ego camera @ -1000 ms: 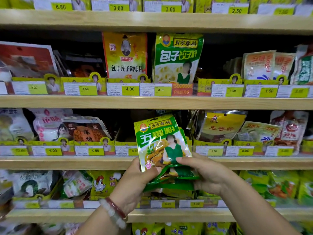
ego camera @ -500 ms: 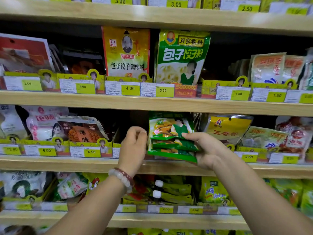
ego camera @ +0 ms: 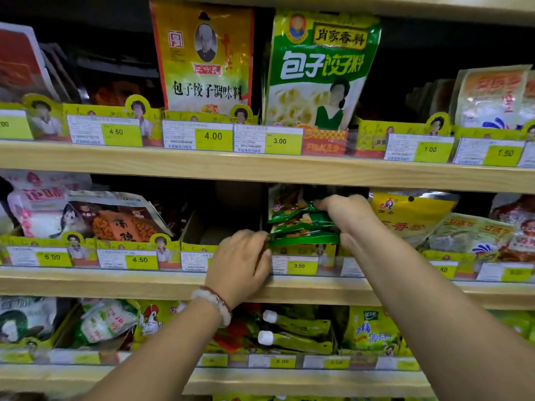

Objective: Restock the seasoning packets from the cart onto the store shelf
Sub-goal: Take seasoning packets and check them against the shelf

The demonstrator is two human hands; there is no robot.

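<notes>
A small stack of green seasoning packets [ego camera: 301,224] lies tipped back inside a yellow display box on the middle shelf [ego camera: 289,287], above a 3.00 price tag [ego camera: 299,266]. My right hand [ego camera: 344,215] grips the stack from its top right, fingers curled over the upper packet. My left hand [ego camera: 240,261] pinches the stack's lower left corner with fingers curled. A bead bracelet sits on my left wrist. The cart is out of view.
To the left of the stack is an almost empty yellow box [ego camera: 208,235]. A yellow five-spice packet [ego camera: 411,212] stands to the right. Large dumpling-seasoning bags [ego camera: 318,70] fill the shelf above; green tubes [ego camera: 295,331] lie on the shelf below.
Both hands carried the green packets up from in front of the shelf and pushed them back into the display box. The view moved closer to the shelf.
</notes>
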